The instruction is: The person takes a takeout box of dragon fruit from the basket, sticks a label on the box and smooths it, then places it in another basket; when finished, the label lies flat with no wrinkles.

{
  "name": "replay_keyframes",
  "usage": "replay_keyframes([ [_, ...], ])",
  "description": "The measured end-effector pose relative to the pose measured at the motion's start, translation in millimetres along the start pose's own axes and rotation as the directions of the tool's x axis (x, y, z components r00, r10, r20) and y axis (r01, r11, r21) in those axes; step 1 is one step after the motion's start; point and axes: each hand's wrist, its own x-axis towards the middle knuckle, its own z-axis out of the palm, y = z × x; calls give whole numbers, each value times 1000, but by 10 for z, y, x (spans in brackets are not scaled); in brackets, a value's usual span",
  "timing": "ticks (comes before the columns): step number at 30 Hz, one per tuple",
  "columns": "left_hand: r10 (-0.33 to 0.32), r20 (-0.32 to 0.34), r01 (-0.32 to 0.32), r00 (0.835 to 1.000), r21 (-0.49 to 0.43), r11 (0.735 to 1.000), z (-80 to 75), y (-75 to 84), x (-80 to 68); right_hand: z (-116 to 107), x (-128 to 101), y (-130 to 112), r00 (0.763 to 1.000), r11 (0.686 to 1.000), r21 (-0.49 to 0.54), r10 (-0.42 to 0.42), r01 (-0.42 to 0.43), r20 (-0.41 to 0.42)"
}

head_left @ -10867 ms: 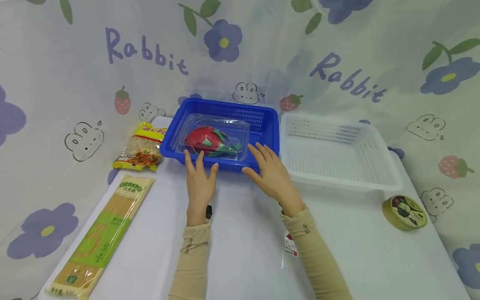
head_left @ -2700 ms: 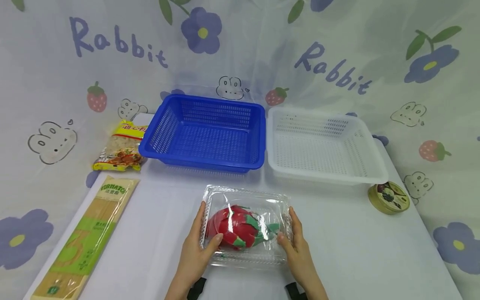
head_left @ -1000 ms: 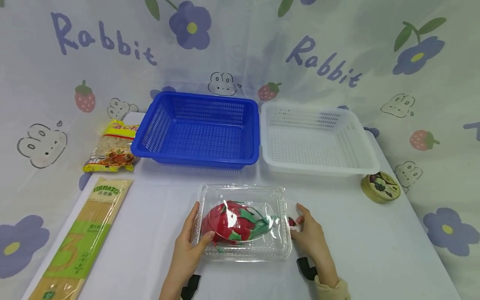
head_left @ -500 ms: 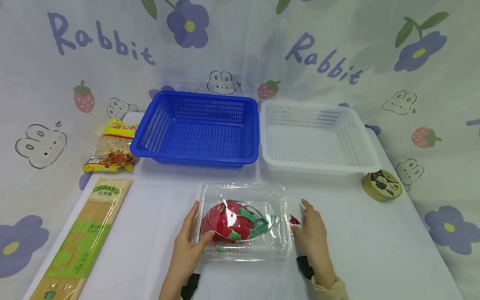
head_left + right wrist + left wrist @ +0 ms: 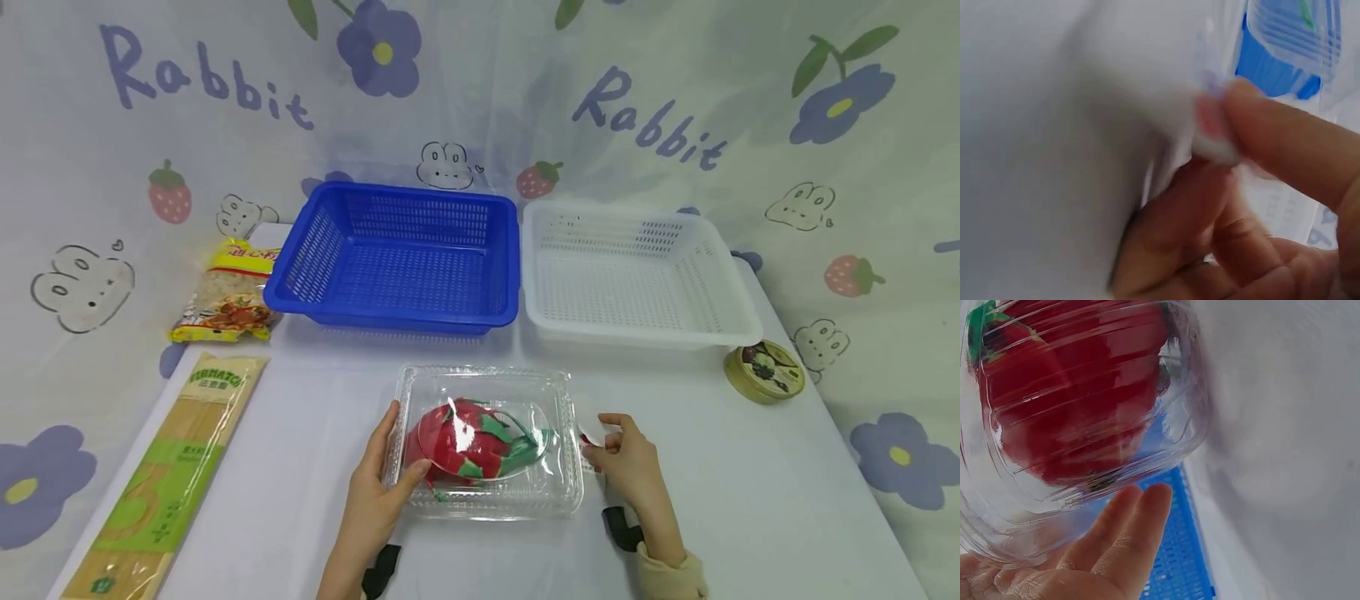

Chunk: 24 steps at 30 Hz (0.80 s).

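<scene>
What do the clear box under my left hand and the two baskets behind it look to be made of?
Clear box: thin, glossy transparent plastic, ribbed walls with glare; the red and green fruit-like thing shows through. Blue basket and white basket: rigid moulded plastic by the look, slotted walls and floors, smooth rolled rims, slight sheen. Left hand grips the box's left side.

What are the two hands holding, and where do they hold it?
The left hand holds the clear box with the red fruit at its left edge. The right hand pinches a small label by the box's right side.

Small packet [image 5: 589,440] (blurred) under right hand [image 5: 630,462]
</scene>
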Motion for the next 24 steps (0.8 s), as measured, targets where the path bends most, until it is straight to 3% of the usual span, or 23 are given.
replay_keyframes([
  [6,9,-8,-9,1000,32,999,17,11,1,-87,-76,-9,1000,993,117,-2,4,-23],
  [10,5,-14,-4,1000,52,999,33,42,0,-173,-198,-92,996,968,246,-30,49,-83],
  [14,39,-32,-36,999,85,996,41,80,-16,-217,-328,-220,986,914,382,-89,137,-140],
  [19,117,-69,-104,991,171,980,57,126,-55,-218,-521,-400,973,851,478,-153,218,-172],
  [24,214,-121,-169,969,302,938,93,196,-102,-157,-689,-541,935,744,567,-299,353,-190],
])
